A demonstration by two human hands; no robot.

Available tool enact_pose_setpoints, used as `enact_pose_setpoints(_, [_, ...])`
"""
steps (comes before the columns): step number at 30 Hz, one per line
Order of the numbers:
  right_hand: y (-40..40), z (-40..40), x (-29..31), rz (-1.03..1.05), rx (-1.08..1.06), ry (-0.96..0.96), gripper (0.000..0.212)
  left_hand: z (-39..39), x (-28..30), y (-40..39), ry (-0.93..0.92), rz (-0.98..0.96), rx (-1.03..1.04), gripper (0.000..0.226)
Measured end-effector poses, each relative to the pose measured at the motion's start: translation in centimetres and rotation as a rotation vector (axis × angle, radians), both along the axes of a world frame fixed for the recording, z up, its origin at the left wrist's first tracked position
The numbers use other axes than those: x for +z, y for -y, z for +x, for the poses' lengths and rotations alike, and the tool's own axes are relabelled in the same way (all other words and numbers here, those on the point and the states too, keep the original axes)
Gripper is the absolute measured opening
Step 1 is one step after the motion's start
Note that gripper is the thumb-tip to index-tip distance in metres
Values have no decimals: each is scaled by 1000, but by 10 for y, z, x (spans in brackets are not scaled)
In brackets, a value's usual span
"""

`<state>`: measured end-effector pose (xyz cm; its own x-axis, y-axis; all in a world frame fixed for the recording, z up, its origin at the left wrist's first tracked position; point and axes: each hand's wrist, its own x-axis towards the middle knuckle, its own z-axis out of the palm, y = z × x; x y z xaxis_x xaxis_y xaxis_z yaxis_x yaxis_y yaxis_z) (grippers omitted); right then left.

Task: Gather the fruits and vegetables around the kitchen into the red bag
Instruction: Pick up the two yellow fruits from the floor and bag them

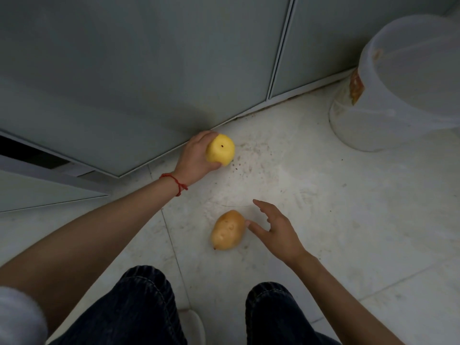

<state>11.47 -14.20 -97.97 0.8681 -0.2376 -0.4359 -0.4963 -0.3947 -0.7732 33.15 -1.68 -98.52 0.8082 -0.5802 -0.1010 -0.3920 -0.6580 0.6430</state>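
Two pieces on the pale tiled floor [323, 220]: collecting step.
Left hand [196, 155] grips the yellow apple-like fruit [221, 151]; right hand [276, 229], fingers spread, must close around the tan potato [228, 230].

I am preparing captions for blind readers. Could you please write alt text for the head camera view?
A crouching person's left hand grips a yellow fruit by the grey cabinet base, while the open right hand reaches for a potato lying on the pale tiled floor. A white bucket stands at the upper right.
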Motion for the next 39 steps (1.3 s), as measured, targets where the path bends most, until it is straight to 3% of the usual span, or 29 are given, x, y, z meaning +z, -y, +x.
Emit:
enact_pose_setpoints(12, [-27, 13, -12, 39, -72, -222, 64, -64, -3, -72, -398, -179, 325, 75])
enact_pose_setpoints(23, [-58, 28, -11, -20, -47, -299, 70, -72, -4, -93, -471, -174, 501, 72])
enact_pose_setpoints(33, [-27, 21, 1, 106, -268, -221, 66, -67, 10, -83, -509, -181, 508, 71])
enact_pose_setpoints(39, [-9, 2, 48, 153, -402, -204, 64, -85, 52, -79, -578, -166, 516, 71])
